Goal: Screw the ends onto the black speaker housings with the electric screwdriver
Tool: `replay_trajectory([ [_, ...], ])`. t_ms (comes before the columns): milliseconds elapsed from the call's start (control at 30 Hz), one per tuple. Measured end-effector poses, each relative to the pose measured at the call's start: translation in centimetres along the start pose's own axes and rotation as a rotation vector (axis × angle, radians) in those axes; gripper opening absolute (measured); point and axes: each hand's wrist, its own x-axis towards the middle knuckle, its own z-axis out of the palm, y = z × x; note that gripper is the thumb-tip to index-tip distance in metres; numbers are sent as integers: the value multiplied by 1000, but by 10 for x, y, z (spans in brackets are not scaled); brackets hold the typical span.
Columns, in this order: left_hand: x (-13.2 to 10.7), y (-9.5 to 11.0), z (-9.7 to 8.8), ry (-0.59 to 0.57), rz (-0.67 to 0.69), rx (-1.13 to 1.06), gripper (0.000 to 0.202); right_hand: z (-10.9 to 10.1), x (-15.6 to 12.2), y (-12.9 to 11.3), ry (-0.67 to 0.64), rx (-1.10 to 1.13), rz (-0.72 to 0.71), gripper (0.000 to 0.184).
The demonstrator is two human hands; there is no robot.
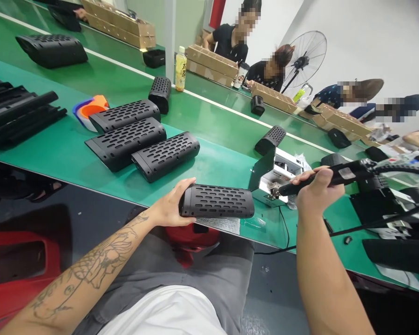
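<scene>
Now our left hand (pixel 169 204) clamps one end of a casing (pixel 218 202) by the worktop's (pixel 226 163) near edge, our right hand (pixel 316 191) wrapped around a driver (pixel 345 173), tip at a feeder (pixel 264 173); a slackened left grip could drop the casing.

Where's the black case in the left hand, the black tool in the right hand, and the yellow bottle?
Black case (pixel 218 201): head view, on its slotted side.
Black tool (pixel 345 173): head view, on its body's pale sticker.
Yellow bottle (pixel 180 70): head view, on its label.
</scene>
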Motion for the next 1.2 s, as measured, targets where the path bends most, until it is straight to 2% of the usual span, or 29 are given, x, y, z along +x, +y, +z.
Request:
replay_trajectory([
  [67,-1,-2,1,8,6,6,135,-3,-5,1,-24,11,6,41],
  [133,-1,-2,2,16,18,7,136,-7,-12,-10,-57,22,5,44],
  [300,-1,-2,3,26,38,-4,137,-3,-34,-69,-85,135,98,45],
  [433,0,0,3,29,49,-11,133,18,-64,-113,-386,374,207,58],
  [500,1,1,3,33,48,-13,131,33,-82,-124,-495,453,239,55],
  [633,2,3,4,38,50,-28,132,61,-111,-126,-531,492,276,51],
  [733,2,4,4,35,45,-37,132,71,-120,-118,-529,480,281,54],
  [933,3,6,2,21,-2,-49,133,74,-119,-111,-572,443,341,52],
  [1200,5,7,2,26,16,-47,129,72,-120,-112,-696,498,377,46],
])
